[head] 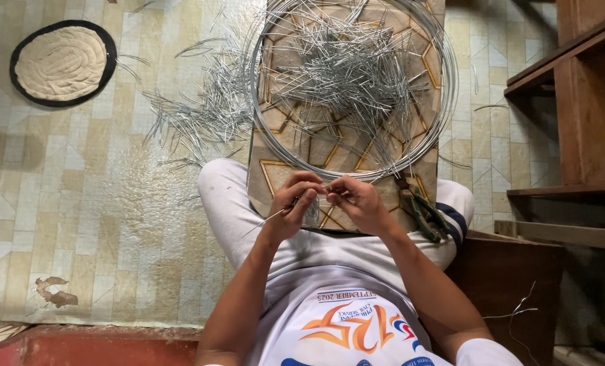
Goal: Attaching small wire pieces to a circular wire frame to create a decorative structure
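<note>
Thin wire (265, 220) pinched btwn both hands over a lap board (275, 176).
L hand (294, 203) & R hand (358, 201) closed on it, fingertips touching; wire coil (445, 102) & cut pieces (343, 74) lie ahead, pliers (421, 210) beside R wrist.

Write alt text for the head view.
Seen from above, a seated person's left hand and right hand pinch a short wire over a board on the lap. The board bears a wire coil, cut wire pieces and pliers.

Pale yellow and cream patterned floor (79, 203), scuffed near a red edge strip (79, 346). Round quilted mat (62, 62) at upper left. Dark wooden shelves (573, 102) along the right.
</note>
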